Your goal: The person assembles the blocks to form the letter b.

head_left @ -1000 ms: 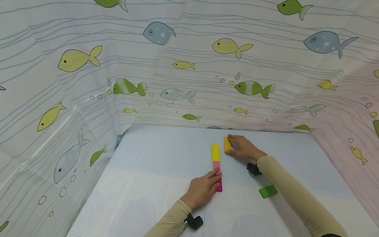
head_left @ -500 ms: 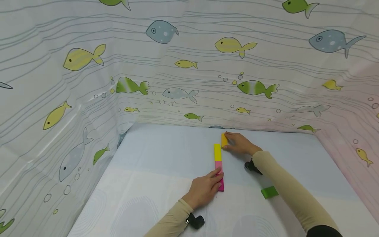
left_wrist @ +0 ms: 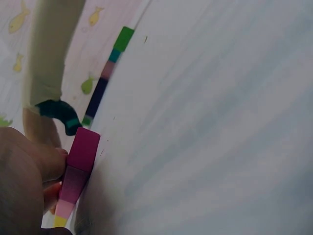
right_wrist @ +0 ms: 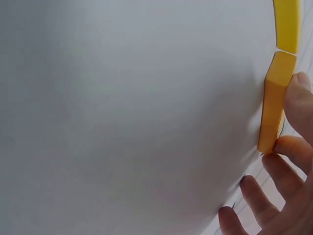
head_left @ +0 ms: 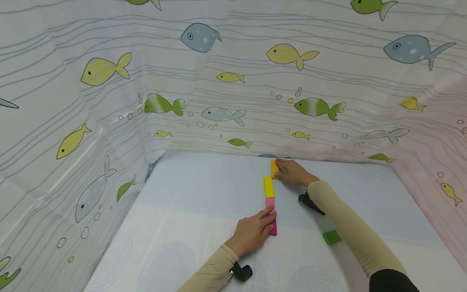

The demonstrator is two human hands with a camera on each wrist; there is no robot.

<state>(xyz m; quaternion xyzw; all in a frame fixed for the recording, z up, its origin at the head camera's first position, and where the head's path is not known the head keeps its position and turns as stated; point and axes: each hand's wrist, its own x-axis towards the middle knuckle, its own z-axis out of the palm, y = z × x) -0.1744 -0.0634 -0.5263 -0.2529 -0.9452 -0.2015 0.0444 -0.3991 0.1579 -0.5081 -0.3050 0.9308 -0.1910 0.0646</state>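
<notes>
Right hand [head_left: 294,172] pinching orange block [right_wrist: 275,105], left hand [head_left: 249,234] relaxed, touching pink block [head_left: 269,201] and magenta block [left_wrist: 84,152]

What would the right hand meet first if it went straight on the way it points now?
Past the orange block it holds, the right hand would probably cross bare table and meet the fish-print backdrop first; depth there is unclear. The yellow block sits off that line.

The head view is evenly lit, with faint glare on the left wall [head_left: 47,121]. The left wrist view is dim. Soft shadow lies beside the orange block [right_wrist: 274,105].
</notes>
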